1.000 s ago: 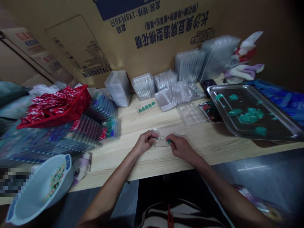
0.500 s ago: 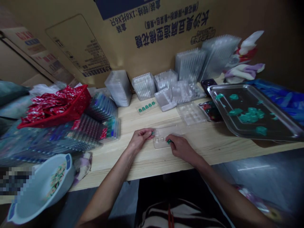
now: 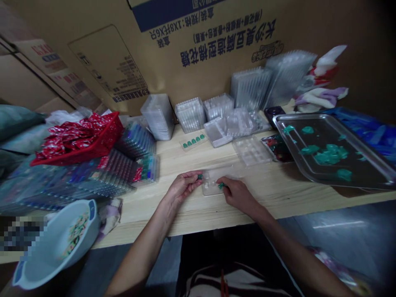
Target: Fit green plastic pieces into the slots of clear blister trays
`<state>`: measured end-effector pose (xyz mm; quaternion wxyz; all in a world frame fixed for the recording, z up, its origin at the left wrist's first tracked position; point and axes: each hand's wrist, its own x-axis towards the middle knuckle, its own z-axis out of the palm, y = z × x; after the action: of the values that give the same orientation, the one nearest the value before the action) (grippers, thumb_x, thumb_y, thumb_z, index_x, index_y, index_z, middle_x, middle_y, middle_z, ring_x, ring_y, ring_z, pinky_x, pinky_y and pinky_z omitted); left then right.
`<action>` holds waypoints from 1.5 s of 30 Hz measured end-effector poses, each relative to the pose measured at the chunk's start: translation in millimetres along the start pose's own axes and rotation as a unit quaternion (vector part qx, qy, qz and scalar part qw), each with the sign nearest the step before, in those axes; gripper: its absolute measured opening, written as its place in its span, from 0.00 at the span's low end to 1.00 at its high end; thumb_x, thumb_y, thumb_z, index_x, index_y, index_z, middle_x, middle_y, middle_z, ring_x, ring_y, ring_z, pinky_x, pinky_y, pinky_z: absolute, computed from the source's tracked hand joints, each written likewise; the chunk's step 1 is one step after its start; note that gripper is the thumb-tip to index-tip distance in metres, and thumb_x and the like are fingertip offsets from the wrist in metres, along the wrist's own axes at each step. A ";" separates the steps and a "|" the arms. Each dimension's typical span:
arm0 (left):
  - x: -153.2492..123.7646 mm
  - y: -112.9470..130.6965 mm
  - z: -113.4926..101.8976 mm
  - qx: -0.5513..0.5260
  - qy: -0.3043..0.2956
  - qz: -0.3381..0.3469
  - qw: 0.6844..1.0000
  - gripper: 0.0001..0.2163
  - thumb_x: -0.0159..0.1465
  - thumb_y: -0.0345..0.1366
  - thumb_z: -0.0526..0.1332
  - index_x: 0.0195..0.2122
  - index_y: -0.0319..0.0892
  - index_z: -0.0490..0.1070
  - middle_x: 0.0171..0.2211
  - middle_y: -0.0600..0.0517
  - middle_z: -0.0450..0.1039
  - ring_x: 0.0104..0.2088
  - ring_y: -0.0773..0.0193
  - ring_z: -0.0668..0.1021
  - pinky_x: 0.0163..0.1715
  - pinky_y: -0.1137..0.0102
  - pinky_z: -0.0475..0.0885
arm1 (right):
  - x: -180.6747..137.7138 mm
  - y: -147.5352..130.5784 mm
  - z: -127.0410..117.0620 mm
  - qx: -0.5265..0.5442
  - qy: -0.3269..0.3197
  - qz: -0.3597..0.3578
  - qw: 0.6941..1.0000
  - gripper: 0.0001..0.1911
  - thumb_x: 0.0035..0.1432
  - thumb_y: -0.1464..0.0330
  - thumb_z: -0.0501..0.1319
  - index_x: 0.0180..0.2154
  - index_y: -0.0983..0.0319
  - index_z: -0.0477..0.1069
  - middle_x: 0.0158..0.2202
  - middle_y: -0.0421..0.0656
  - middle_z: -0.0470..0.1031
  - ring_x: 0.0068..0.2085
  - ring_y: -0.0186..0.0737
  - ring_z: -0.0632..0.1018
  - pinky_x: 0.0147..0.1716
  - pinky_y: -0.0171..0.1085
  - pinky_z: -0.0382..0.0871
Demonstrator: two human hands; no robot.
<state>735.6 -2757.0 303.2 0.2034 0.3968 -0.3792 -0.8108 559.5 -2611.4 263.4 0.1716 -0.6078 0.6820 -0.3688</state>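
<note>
Between my hands a clear plastic tray (image 3: 213,187) with small moulded hollows lies flat on the wooden table. My left hand (image 3: 185,185) is at its left end, thumb and fingers pinching a small green piece (image 3: 200,176). Over the tray's right part, my right hand (image 3: 235,192) is closed, pinching another small green piece (image 3: 221,186) at the fingertips. The exact shape of both pieces is too small to make out. Farther back, a clear strip (image 3: 194,142) holds a row of several green pieces.
On the right stands a metal tray (image 3: 297,165) with green pieces on it. Stacks of clear plastic trays (image 3: 250,88) line the cardboard box (image 3: 167,62) behind. A red basket (image 3: 74,154) of red packets sits on stacked packs at left, above a light blue basin (image 3: 46,264).
The view has shifted slightly, so everything sits a little lower and to the right. My left fingers have spread a little around the green piece; my right hand stays over the tray.
</note>
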 end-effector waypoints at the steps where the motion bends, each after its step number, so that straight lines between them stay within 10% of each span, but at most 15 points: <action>1: -0.1 0.0 -0.4 -0.007 0.003 -0.001 1.000 0.08 0.57 0.21 0.67 0.37 0.34 0.80 0.35 0.46 0.80 0.30 0.70 0.81 0.36 0.78 0.77 | 0.4 -1.1 -0.9 0.019 0.012 0.001 1.000 0.17 0.53 0.78 0.52 0.43 0.62 0.72 0.36 0.45 0.79 0.36 0.41 0.77 0.39 0.38 0.66; 9: -1.1 -7.4 -4.1 -0.005 -0.003 0.040 0.999 0.10 0.52 0.27 0.72 0.37 0.34 0.80 0.33 0.47 0.80 0.29 0.70 0.79 0.35 0.78 0.77 | 9.8 -12.6 -1.0 0.325 -0.066 0.146 0.932 0.05 0.56 0.66 0.56 0.32 0.61 0.66 0.22 0.36 0.68 0.24 0.35 0.70 0.26 0.33 0.63; 14: 5.6 -16.3 -0.9 0.049 0.016 0.128 0.990 0.14 0.45 0.31 0.75 0.33 0.36 0.80 0.30 0.51 0.79 0.31 0.69 0.78 0.37 0.73 0.75 | 12.9 -19.9 8.5 0.065 -0.013 0.044 0.997 0.18 0.56 0.76 0.52 0.45 0.62 0.73 0.38 0.45 0.77 0.38 0.40 0.76 0.42 0.38 0.68; 22: 17.4 -22.2 -4.9 0.196 0.027 0.170 0.965 0.12 0.49 0.34 0.72 0.36 0.38 0.81 0.29 0.51 0.79 0.28 0.69 0.75 0.31 0.74 0.68 | 14.5 -33.2 14.0 -0.161 -0.116 0.006 0.980 0.28 0.57 0.79 0.52 0.56 0.57 0.72 0.39 0.49 0.74 0.35 0.41 0.77 0.37 0.36 0.67; 28: 13.0 -17.1 -8.4 0.211 -0.019 0.152 0.965 0.13 0.48 0.35 0.73 0.35 0.37 0.80 0.29 0.51 0.79 0.28 0.68 0.75 0.34 0.72 0.69 | 15.3 -17.9 18.4 -0.017 -0.011 0.015 1.000 0.20 0.60 0.75 0.52 0.51 0.63 0.72 0.43 0.49 0.78 0.43 0.42 0.77 0.46 0.40 0.69; 37: 2.5 -22.8 15.2 0.088 0.019 0.187 0.978 0.14 0.49 0.35 0.74 0.37 0.39 0.80 0.31 0.52 0.79 0.31 0.67 0.77 0.40 0.70 0.72 | 19.7 -37.2 18.3 0.191 -0.009 0.081 0.978 0.26 0.59 0.68 0.53 0.58 0.65 0.68 0.27 0.40 0.74 0.26 0.36 0.70 0.27 0.34 0.63; 45: 0.4 -27.8 9.2 0.191 0.005 0.248 0.950 0.12 0.53 0.38 0.71 0.37 0.41 0.81 0.39 0.48 0.79 0.39 0.61 0.78 0.43 0.68 0.71 | 16.7 -44.0 15.6 0.495 -0.017 0.158 0.854 0.17 0.53 0.63 0.60 0.44 0.63 0.75 0.24 0.37 0.69 0.24 0.31 0.64 0.23 0.32 0.57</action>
<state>727.3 -2735.5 285.1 0.3203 0.3257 -0.6127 -0.6450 597.7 -2631.5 287.8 0.5173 -0.3330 0.4932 -0.6150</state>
